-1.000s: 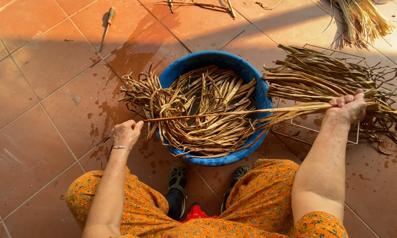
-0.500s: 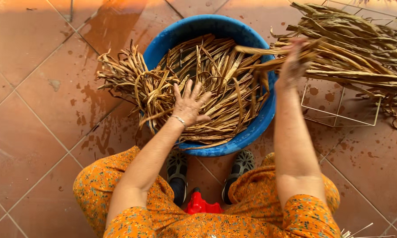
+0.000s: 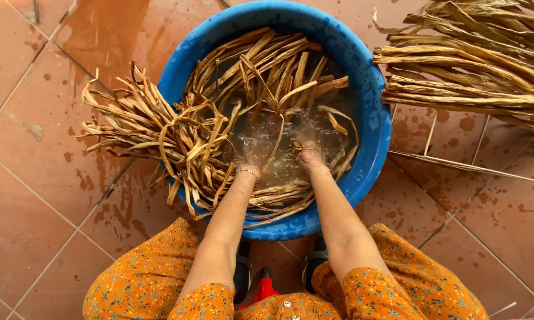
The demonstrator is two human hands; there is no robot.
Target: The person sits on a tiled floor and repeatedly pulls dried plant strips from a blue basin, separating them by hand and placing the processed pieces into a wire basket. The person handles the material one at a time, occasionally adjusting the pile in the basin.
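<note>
Both hands are plunged into the water of the blue basin (image 3: 373,112): the left hand (image 3: 252,155) and right hand (image 3: 305,151) sit side by side among the soaking strips (image 3: 267,77), and I cannot tell their grip under the splashing. Some strips spill over the basin's left rim, and a dry bundle (image 3: 468,65) lies on a wire rack (image 3: 486,160) to the right.

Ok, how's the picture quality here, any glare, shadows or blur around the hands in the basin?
Head view: warm, bright light, soft shadows beside the blue basin; churned water glints and blurs the left hand and right hand, both partly submerged among the dried strips; the wet tiled floor looks sharp, with slight wide-angle bending at the edges.
</note>
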